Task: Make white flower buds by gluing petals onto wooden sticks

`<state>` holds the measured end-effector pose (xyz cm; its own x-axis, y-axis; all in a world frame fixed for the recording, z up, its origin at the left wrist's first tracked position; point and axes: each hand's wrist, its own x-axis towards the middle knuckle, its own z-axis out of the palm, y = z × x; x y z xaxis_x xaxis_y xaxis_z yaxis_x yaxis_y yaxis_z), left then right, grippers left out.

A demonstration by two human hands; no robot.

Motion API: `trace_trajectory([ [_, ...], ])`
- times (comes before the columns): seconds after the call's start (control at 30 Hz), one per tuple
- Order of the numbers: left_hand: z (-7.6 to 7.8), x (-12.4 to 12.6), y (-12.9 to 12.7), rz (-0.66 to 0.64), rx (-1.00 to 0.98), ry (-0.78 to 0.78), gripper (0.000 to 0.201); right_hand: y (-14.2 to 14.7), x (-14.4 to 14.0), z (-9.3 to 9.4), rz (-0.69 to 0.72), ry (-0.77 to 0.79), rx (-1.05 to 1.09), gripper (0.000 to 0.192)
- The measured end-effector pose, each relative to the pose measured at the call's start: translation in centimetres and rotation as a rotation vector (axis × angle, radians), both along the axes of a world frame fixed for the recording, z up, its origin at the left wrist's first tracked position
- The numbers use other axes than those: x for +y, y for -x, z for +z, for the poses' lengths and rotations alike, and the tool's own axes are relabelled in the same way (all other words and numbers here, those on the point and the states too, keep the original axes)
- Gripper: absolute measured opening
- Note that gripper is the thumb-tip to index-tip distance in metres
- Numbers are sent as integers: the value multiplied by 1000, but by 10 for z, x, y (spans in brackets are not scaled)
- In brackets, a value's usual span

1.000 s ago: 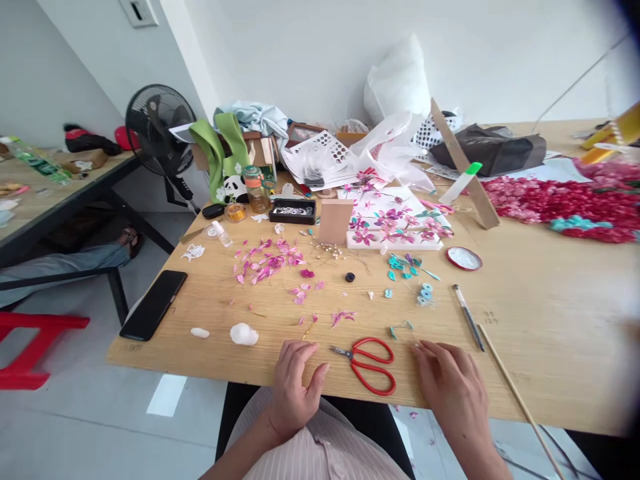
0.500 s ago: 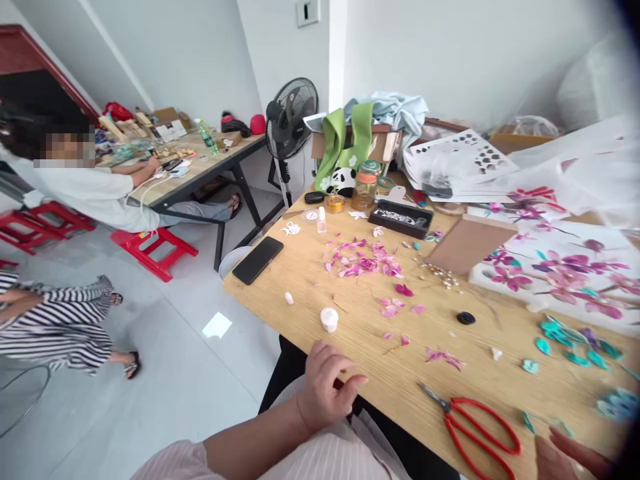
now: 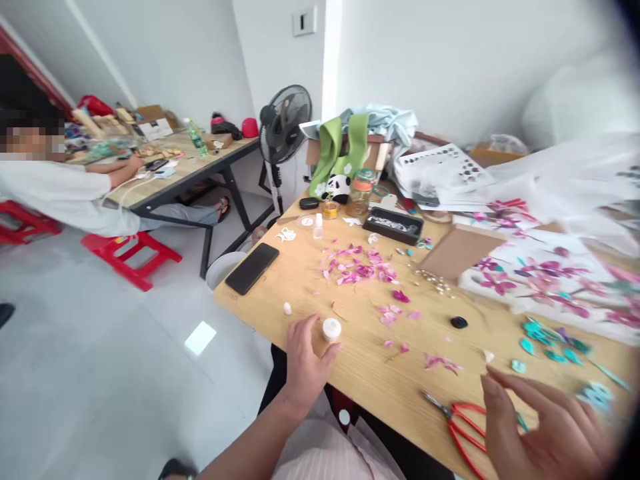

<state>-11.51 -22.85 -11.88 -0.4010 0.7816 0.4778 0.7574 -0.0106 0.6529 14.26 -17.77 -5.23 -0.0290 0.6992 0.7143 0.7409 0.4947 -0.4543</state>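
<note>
Lower centre, the left hand [image 3: 305,360], fingers spread, touches a white lump [image 3: 331,329]; lower right, the open-fingered right hand [image 3: 545,430] hovers over red scissors [image 3: 463,427].

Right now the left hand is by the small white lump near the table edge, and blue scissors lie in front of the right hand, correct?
Not quite: the scissors are red, not blue, as the head view shows. The left hand is indeed by the small white lump, and the scissors lie by the right hand.
</note>
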Motion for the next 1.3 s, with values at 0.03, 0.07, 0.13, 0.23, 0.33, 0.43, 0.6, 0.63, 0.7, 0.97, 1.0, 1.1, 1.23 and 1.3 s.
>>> trace_trajectory([
  [0.03,-1,1,0,-10,-4,7,46,0,8,6,-36,-41,-15,6],
  [0.07,-1,2,0,-18,-5,11,46,-3,18,8,-75,-43,-50,7],
  [0.13,-4,4,1,-26,8,9,45,-15,42,5,-157,80,-127,20],
  [0.23,-8,7,3,-28,42,-4,44,-36,79,-15,-137,387,-339,32],
  [0.33,-12,8,4,-24,64,-9,43,-43,107,-34,-114,492,-416,32],
  [0.43,-14,10,4,-17,78,-10,41,-36,119,-42,-112,548,-438,28],
  [0.6,-13,11,5,-12,115,-40,28,-32,120,-32,-85,586,-362,25],
  [0.63,-12,11,5,-20,117,-53,26,-33,118,-27,-88,588,-326,27],
  [0.7,-8,11,5,-52,100,-85,25,-35,109,-17,-88,594,-247,31],
  [0.97,23,14,-29,-342,-338,5,24,-16,42,33,256,551,-33,32],
  [1.0,27,15,-35,-404,-433,55,25,-14,36,36,269,537,-22,33],
  [1.1,34,18,-52,-564,-728,185,29,-12,26,41,274,525,1,31],
  [1.23,38,19,-63,-658,-950,271,35,-14,19,45,381,532,-99,18],
  [1.3,39,17,-65,-687,-968,286,37,-13,16,50,443,527,-163,18],
])
